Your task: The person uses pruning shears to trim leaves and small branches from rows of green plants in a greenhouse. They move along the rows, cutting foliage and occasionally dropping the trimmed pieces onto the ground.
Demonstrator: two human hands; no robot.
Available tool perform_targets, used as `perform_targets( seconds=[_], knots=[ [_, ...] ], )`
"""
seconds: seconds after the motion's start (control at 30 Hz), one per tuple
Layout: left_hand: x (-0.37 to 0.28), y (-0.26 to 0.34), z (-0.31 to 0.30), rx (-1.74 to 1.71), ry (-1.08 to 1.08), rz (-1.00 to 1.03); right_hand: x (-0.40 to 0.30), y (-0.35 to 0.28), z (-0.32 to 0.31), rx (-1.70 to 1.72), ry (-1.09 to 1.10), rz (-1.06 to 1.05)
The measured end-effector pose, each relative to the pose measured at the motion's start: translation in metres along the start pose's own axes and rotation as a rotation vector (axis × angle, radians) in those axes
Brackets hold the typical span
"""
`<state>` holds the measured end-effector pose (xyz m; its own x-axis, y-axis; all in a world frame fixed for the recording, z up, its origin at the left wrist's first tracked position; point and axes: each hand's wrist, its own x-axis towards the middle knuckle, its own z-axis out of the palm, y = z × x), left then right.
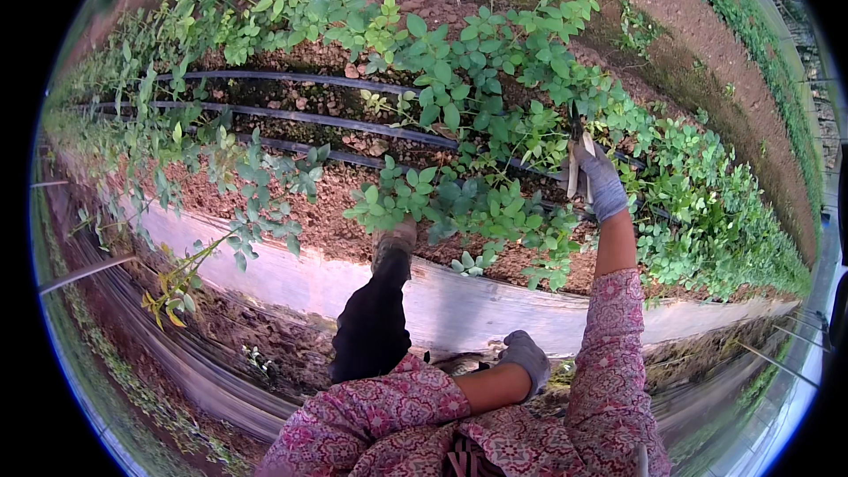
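Observation:
My right hand (601,180), in a grey work glove, grips a pair of pruning shears (587,169) with pale handles. Their dark blades point away from me, in among the green leaves of rose-like plants (543,126) on the raised bed. Leaves partly cover the blade tips, so I cannot tell whether they touch a stem. My left hand (527,361), gloved in grey too, is held low in front of my body, over the near side of the bed's pale edging (490,315). Its fingers are curled in, and nothing shows in them.
Black drip-irrigation lines (318,120) run along the soil between the plants. My shod foot (396,238) rests at the bed's near edge. A cut-looking leafy stem (192,271) leans over the edging at left. Thin rods (86,275) stick out near the path; a dirt path (722,66) lies beyond.

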<state>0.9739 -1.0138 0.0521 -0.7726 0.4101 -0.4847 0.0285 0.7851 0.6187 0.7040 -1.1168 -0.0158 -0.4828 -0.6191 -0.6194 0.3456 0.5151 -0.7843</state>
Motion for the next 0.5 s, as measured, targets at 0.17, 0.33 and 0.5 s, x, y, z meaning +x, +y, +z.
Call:
perform_targets(
  seconds=[0.17,0.33,0.5],
  knots=[
    [0.019,-0.006,0.023,-0.065,-0.032,-0.015,0.044,-0.006,0.044,0.722,-0.169,-0.099],
    [0.004,-0.014,-0.002,-0.047,-0.111,-0.023,0.081,-0.003,0.056,1.104,-0.070,-0.150],
    [-0.008,-0.014,-0.026,0.087,-0.271,-0.007,0.113,0.005,0.045,1.326,-0.231,-0.316]
  ],
)
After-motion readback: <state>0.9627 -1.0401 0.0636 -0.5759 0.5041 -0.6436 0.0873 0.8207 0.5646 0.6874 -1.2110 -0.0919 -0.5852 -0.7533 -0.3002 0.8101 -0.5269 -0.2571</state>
